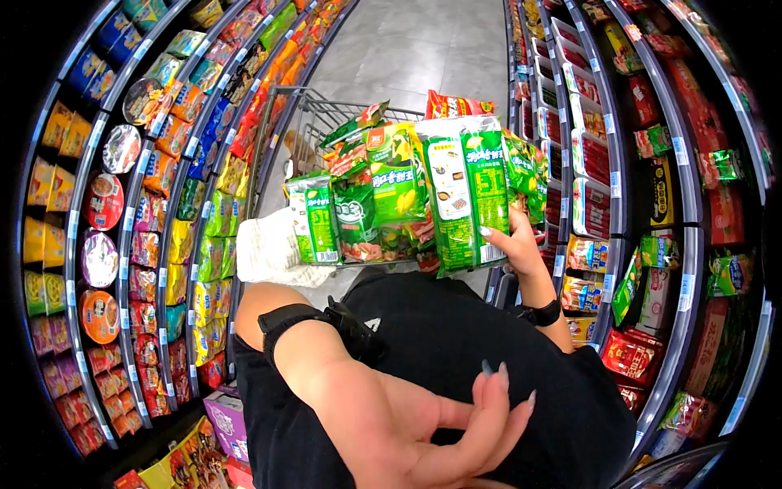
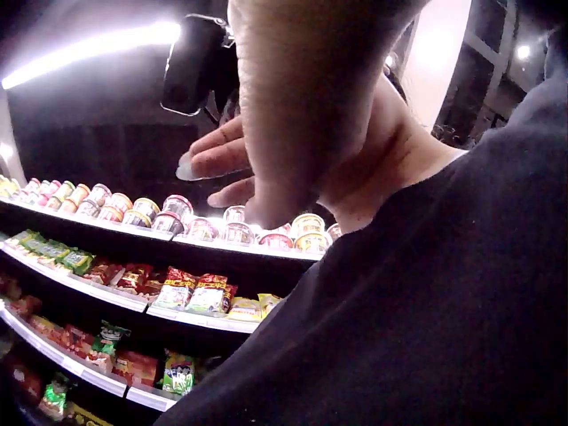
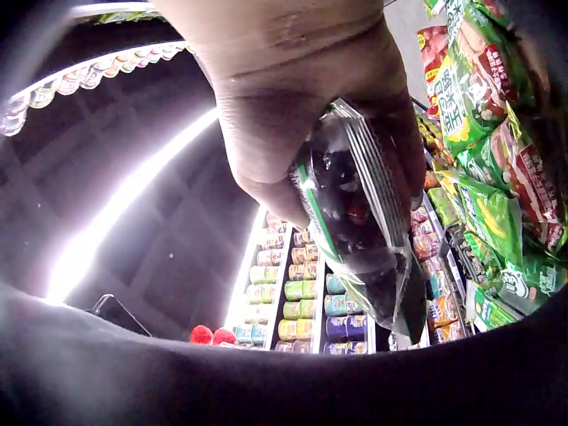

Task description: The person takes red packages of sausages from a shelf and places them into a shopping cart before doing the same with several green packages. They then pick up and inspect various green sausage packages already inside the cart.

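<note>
My right hand [image 1: 522,251] grips a green snack bag [image 1: 468,196] by its lower right side, thumb across the printed back. That bag is upright in front of the shopping cart [image 1: 314,110]. In the right wrist view it shows edge-on, with a crimped seam and dark, glossy contents. My left hand [image 1: 432,424] is raised close to my upper body, fingers loosely bent and holding nothing. The left wrist view shows it near the neck. Several more green bags [image 1: 395,175] are heaped in the cart, with a red bag [image 1: 458,105] behind them.
A white knit item [image 1: 281,248] hangs at the cart's near left. Shelves of bowl noodles [image 1: 106,200] and packets line the left side. On the right, shelves hold white bins [image 1: 590,204] and hanging snacks. Grey floor [image 1: 423,49] runs down the aisle ahead.
</note>
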